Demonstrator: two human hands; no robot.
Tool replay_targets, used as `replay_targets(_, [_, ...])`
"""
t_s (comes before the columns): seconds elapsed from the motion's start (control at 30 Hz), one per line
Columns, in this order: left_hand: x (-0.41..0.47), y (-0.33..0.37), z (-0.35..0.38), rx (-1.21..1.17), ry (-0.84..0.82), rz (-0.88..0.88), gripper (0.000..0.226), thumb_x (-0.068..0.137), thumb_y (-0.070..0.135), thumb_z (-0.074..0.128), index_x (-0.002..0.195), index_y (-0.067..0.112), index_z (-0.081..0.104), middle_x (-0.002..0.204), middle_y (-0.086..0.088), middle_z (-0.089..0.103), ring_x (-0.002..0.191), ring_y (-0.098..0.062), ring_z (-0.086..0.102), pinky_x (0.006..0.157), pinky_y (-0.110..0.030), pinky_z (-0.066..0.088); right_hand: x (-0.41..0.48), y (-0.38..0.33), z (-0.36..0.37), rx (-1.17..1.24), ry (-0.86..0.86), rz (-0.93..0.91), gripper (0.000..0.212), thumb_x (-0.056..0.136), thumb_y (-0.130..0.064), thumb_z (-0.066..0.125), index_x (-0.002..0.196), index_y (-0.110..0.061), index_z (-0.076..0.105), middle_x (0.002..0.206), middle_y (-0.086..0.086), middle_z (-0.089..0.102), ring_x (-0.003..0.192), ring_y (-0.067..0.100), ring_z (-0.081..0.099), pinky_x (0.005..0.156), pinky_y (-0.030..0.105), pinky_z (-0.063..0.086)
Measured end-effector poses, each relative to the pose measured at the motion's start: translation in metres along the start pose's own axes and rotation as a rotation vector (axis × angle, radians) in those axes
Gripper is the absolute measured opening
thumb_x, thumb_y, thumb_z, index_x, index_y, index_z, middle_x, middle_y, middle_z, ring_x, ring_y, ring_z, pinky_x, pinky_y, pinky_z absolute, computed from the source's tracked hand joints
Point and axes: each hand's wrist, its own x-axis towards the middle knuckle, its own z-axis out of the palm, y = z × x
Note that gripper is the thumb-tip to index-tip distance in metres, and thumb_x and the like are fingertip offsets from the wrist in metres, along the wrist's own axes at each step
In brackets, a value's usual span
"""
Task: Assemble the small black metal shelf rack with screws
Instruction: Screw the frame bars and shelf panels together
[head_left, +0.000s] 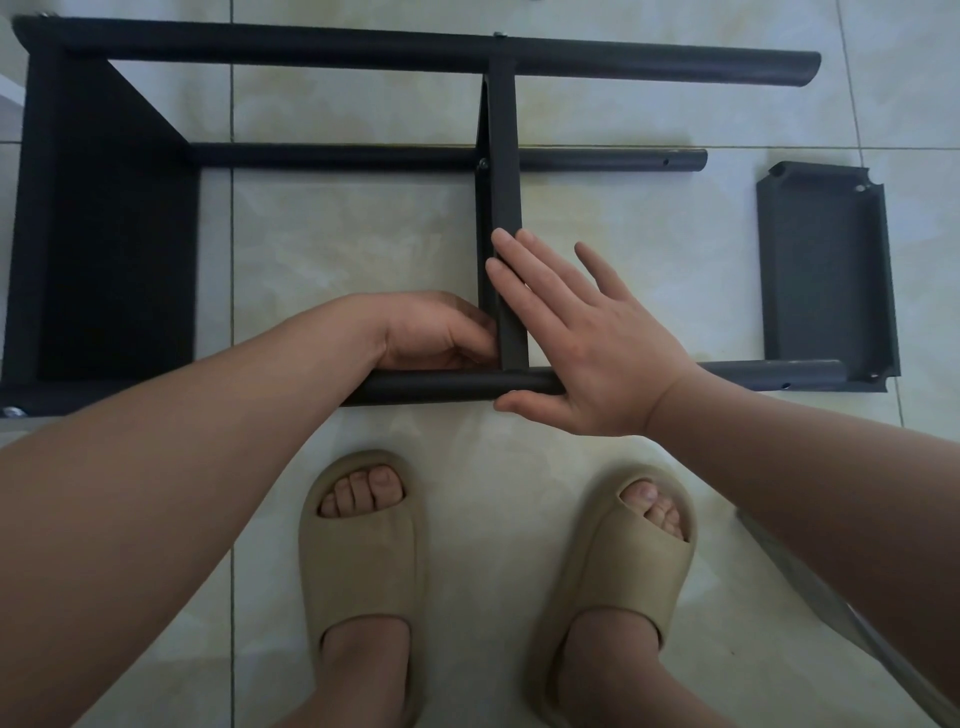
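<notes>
Middle shelf (503, 156) meets near pole (441, 387): right hand (587, 343) lies flat against it, left hand (431, 332) curled, grip hidden. The joint likely wants screwing next.

Bare forearms (171, 431), L hand (436, 335), R hand (597, 358); beige foam slides (363, 566) (open-toe, thick) on both ft.

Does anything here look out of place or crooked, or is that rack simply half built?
Nothing looks damaged. One loose shelf panel lies flat on the floor at the right, unattached, by the free end of the near pole, where a screw hole shows empty. The rack just looks unfinished.
</notes>
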Motion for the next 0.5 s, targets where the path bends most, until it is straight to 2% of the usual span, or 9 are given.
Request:
replay_targets(0.1, [0.0009,0.0000,-0.0001,-0.031,0.007,-0.002,0.034,0.091,-0.012,0.046,0.077,0.005,0.071,0.072,-0.009,0.070,0.066,-0.018,0.070,0.061,-0.024,0.055,-0.0001,0.0005,0.0000,0.000,0.006,-0.001,0.101,0.092,-0.077,0.035,0.161,-0.004,0.017,0.170,0.011,0.007,0.157,0.026,0.006,0.122,0.059,0.018])
replay_targets(0.23, [0.0007,0.0024,0.0024,-0.033,0.009,0.007,0.018,0.091,-0.010,0.045,0.095,-0.003,0.061,0.078,-0.009,0.069,0.072,-0.019,0.069,0.069,-0.028,0.056,-0.0005,0.0007,0.0005,0.006,0.017,-0.001,0.101,0.091,-0.076,0.036,0.160,-0.004,0.018,0.169,0.011,0.009,0.157,0.026,0.007,0.121,0.059,0.020])
replay_targets(0.3, [0.0005,0.0027,0.0024,-0.038,-0.008,0.003,0.021,0.090,-0.007,0.046,0.092,0.001,0.065,0.079,-0.007,0.070,0.073,-0.017,0.069,0.069,-0.026,0.056,-0.0006,0.0008,0.0010,0.006,0.021,-0.002,0.101,0.091,-0.076,0.036,0.160,-0.004,0.019,0.169,0.011,0.009,0.157,0.026,0.007,0.121,0.059,0.020])
replay_targets(0.4, [-0.0014,0.0024,0.0034,0.015,-0.014,-0.019,0.032,0.089,0.000,0.050,0.075,0.014,0.076,0.078,-0.003,0.072,0.073,-0.013,0.069,0.066,-0.024,0.055,-0.0002,0.0009,0.0009,0.006,0.021,-0.001,0.101,0.092,-0.076,0.036,0.160,-0.004,0.018,0.169,0.011,0.009,0.157,0.026,0.007,0.121,0.059,0.020])
replay_targets(0.43, [-0.0006,0.0008,0.0031,0.042,0.006,-0.017,0.032,0.089,0.001,0.053,0.073,0.015,0.076,0.076,-0.003,0.072,0.071,-0.013,0.069,0.065,-0.023,0.054,-0.0002,0.0010,0.0009,0.006,0.021,-0.001,0.101,0.092,-0.076,0.036,0.160,-0.004,0.018,0.169,0.011,0.009,0.157,0.026,0.007,0.121,0.059,0.020])
replay_targets(0.5, [0.0008,-0.0005,0.0027,0.066,0.076,-0.011,0.021,0.089,-0.001,0.055,0.080,0.006,0.073,0.076,-0.007,0.072,0.069,-0.015,0.070,0.063,-0.023,0.054,-0.0003,0.0008,0.0012,0.007,0.023,-0.001,0.101,0.092,-0.076,0.035,0.160,-0.004,0.018,0.169,0.011,0.009,0.157,0.026,0.007,0.121,0.059,0.020])
